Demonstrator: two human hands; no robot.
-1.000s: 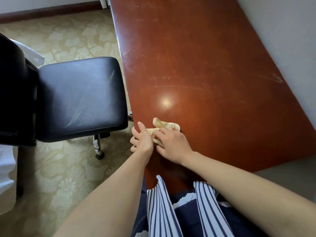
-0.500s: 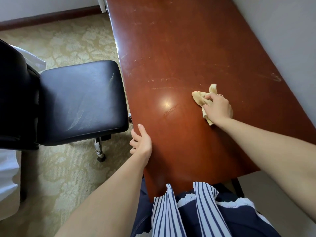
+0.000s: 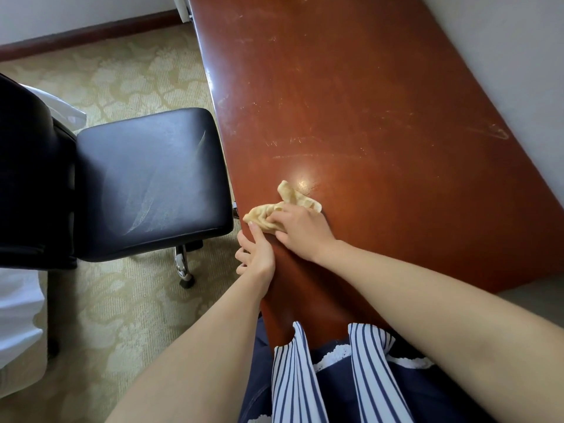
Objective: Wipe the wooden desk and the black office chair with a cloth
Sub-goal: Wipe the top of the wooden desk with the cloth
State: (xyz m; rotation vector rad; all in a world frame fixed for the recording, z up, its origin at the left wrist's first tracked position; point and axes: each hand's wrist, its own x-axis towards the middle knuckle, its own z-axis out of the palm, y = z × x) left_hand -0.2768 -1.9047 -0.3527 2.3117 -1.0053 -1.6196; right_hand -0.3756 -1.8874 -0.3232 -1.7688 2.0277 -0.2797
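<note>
Right hand has the beige cloth bunched under curled fingers at the left edge of the wooden desk; left hand hooks round that edge. Cloth looks light and floppy, so grab it mid-wad. Black office chair sits just beside.

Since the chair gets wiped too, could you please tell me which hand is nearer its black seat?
Left. The left hand grips the desk edge beside the seat; the right hand holds the cloth farther onto the desk.
</note>
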